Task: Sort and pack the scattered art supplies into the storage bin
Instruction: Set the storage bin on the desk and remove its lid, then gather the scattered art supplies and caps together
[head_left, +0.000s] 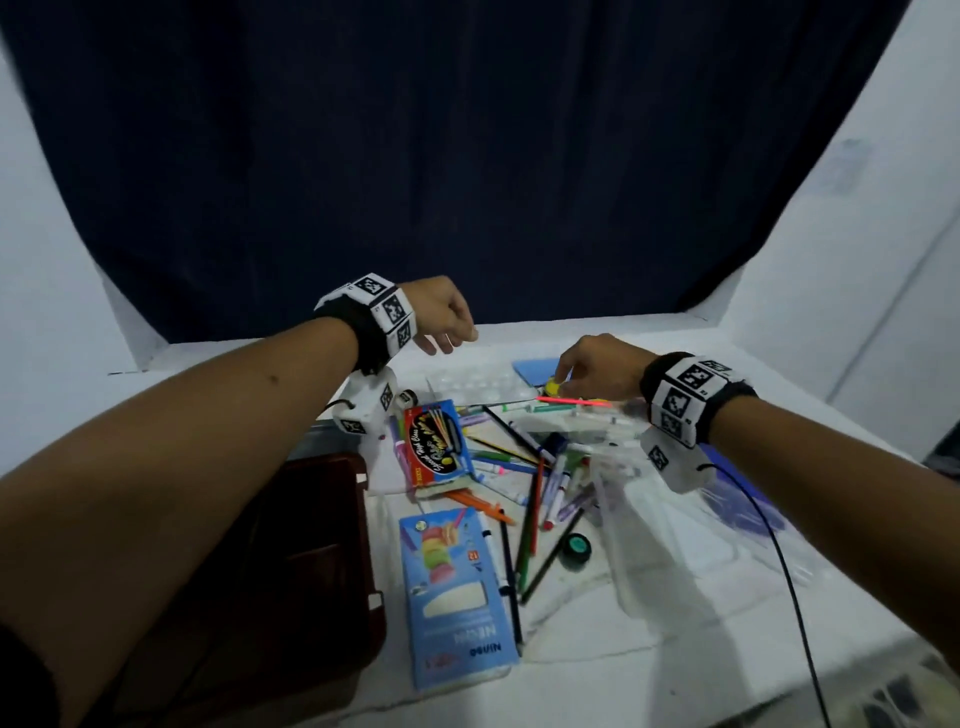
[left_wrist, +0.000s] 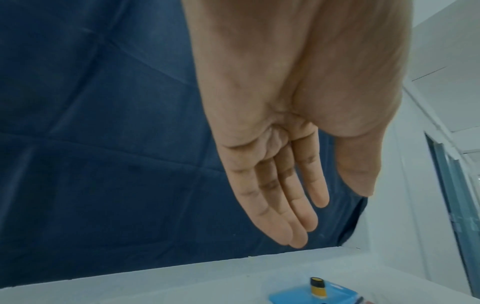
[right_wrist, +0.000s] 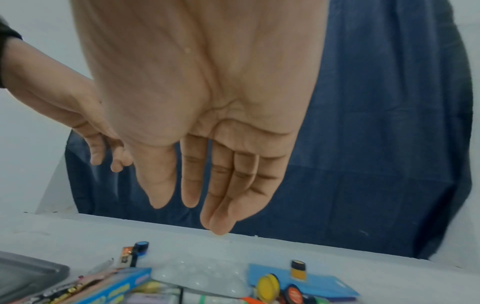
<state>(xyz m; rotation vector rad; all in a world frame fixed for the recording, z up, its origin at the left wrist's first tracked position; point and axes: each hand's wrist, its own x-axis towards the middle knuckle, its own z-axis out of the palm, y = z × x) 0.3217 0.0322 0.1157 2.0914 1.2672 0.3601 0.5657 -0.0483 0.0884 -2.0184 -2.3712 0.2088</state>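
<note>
Head view: your right hand (head_left: 592, 364) hangs over the small paint pots (right_wrist: 267, 287) near the table's (head_left: 649, 623) far edge, fingers straight and relaxed, holding nothing per the right wrist view; your left hand (head_left: 441, 314) hovers empty, fingers loose, above the far left edge. Scattered markers and pencils (head_left: 535, 467) lie mid-table between two crayon boxes (head_left: 457, 592) and a clear plastic bin (head_left: 675, 530), contents unclear.

Head view: right hand (head_left: 597, 366) hides its fingertips, contact with yellow pot (head_left: 553, 387) unclear to us | clear storage bin (head_left: 675, 530) blurred | right wrist view: boxes cut at bottom edge.
</note>
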